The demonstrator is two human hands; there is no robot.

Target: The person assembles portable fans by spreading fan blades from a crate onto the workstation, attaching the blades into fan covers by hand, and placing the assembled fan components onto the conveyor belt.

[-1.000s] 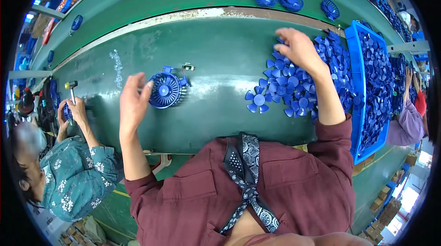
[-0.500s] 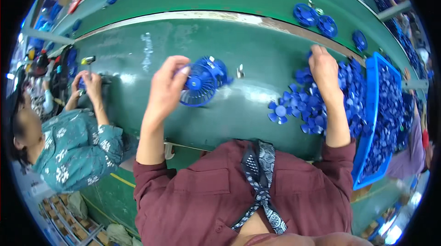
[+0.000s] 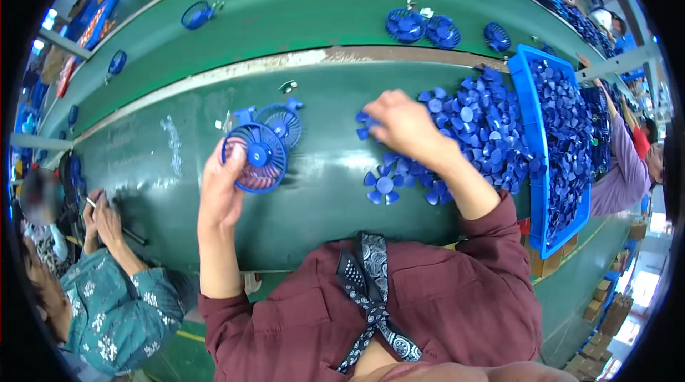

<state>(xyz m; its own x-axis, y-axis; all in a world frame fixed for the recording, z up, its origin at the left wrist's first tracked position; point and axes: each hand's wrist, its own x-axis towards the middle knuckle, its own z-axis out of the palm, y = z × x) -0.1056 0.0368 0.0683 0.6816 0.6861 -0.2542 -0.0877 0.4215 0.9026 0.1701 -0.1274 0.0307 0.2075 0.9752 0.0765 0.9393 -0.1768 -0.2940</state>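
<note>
My left hand (image 3: 221, 186) is closed on the rim of a round blue fan cage (image 3: 258, 157), thumb over its edge. A second blue fan cage (image 3: 282, 124) lies just behind it on the green table, partly hidden. My right hand (image 3: 408, 124), palm down with fingers bent together, grips a blue fan blade (image 3: 362, 126), which pokes out at the fingertips. Below that hand, a loose fan blade (image 3: 384, 184) lies flat at the left edge of a spread heap of blue fan blades (image 3: 474, 121). A small metal part (image 3: 287, 87) rests beyond the cages.
A blue tray (image 3: 540, 168) full of fan blades stands at the right. Beyond the table's worn ledge (image 3: 321, 58), a green belt (image 3: 300, 14) carries several fan assemblies (image 3: 404, 25). At the left, a co-worker's hands (image 3: 103, 221) work at the same table.
My right hand has come away from the heap toward the left with a fan blade. The cage in my left hand now faces up more squarely, and the view has turned.
</note>
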